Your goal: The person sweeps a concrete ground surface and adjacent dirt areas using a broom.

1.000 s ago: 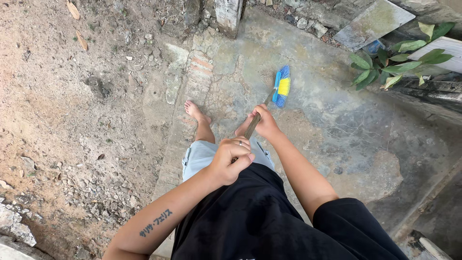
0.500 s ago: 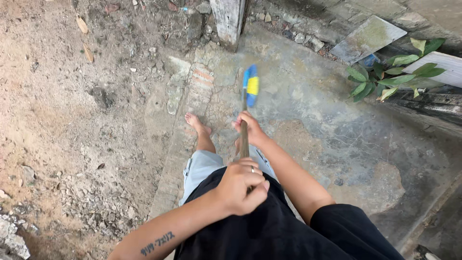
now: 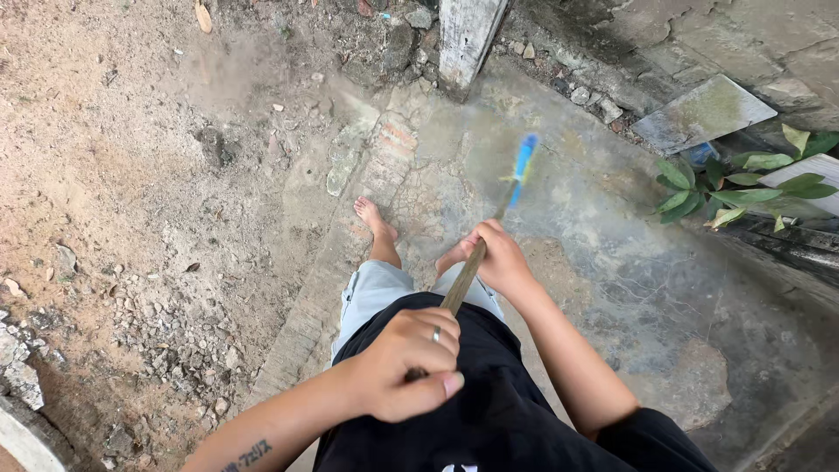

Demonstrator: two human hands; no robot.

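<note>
I hold a broom with both hands. My left hand (image 3: 406, 363), with a ring on one finger, grips the upper end of the wooden handle (image 3: 465, 278) near my waist. Lower down the handle, my right hand (image 3: 502, 258) is closed around it. The blue and yellow broom head (image 3: 523, 162) is blurred with motion over the cracked concrete slab (image 3: 612, 253), ahead of my bare feet (image 3: 374, 218).
Bare dirt with loose stones (image 3: 166, 332) lies to the left of the slab. A concrete post (image 3: 468, 39) stands at the slab's far edge. At the right are a leafy plant (image 3: 743, 188), a flat stone tile (image 3: 703, 114) and a wall.
The broom head has swung from the left back toward the right over the slab. Both hands keep their grip. The view has shifted a little leftward and downward.
</note>
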